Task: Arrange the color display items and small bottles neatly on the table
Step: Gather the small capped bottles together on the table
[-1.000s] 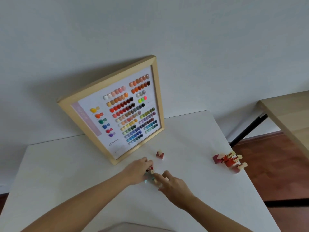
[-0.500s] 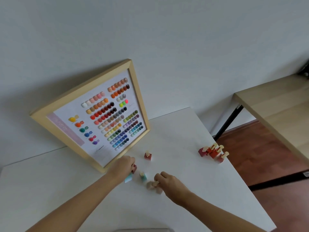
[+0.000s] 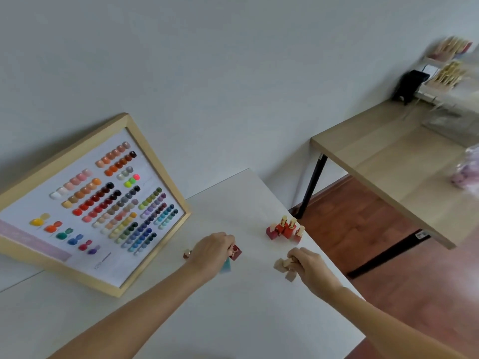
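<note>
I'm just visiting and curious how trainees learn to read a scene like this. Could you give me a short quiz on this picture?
1. True or false: the framed colour chart lies flat on the white table.
2. Which hand holds the beige bottles? A) left B) right C) neither
3. Fill in: the group of red bottles stands near the table's ____ edge.

Key
1. False: it leans against the wall.
2. B: the right hand; the left hand holds a dark red bottle.
3. Right.
</note>
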Available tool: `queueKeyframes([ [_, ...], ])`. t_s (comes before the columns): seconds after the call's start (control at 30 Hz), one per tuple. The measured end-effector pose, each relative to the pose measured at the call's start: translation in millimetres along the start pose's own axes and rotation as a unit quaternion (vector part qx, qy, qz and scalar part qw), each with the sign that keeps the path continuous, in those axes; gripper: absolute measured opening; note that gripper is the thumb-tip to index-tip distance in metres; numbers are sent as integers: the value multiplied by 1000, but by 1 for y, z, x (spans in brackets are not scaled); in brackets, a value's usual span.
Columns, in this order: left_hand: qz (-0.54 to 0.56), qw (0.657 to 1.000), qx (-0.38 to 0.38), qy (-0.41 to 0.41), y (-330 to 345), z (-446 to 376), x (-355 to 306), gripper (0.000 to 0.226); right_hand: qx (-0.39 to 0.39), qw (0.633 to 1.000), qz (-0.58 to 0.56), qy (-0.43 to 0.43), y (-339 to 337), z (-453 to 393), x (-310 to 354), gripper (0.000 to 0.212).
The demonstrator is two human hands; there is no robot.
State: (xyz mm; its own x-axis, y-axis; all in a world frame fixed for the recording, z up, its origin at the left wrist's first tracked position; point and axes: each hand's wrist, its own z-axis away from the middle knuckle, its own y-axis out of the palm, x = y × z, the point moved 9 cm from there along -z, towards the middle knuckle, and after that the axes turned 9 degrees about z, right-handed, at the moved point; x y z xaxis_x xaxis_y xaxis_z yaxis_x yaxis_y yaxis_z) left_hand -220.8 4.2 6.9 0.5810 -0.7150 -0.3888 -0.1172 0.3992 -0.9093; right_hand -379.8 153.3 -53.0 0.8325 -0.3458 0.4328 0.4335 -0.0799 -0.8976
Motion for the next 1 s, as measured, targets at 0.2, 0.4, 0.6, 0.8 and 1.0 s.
queueKeyframes([
  [0.2,-39,996,67,35,56,-50,-59,6,-12,999,-21,48,-17,-3,-44,8],
  [0.4,-14,997,66,49,78,-82,-95,12,13,999,-1,31,-13,-15,-50,10],
  [0.6,11,998,53,41,87,-97,-105,12,17,1000,13,6,-12,-28,-50,25],
  [0.8,8,999,31,41,90,-103,-106,17,9,1000,23,-16,-11,-38,-48,24],
  [1.0,0,999,22,34,89,-99,-105,29,-13,999,22,-35,-13,-37,-45,30],
])
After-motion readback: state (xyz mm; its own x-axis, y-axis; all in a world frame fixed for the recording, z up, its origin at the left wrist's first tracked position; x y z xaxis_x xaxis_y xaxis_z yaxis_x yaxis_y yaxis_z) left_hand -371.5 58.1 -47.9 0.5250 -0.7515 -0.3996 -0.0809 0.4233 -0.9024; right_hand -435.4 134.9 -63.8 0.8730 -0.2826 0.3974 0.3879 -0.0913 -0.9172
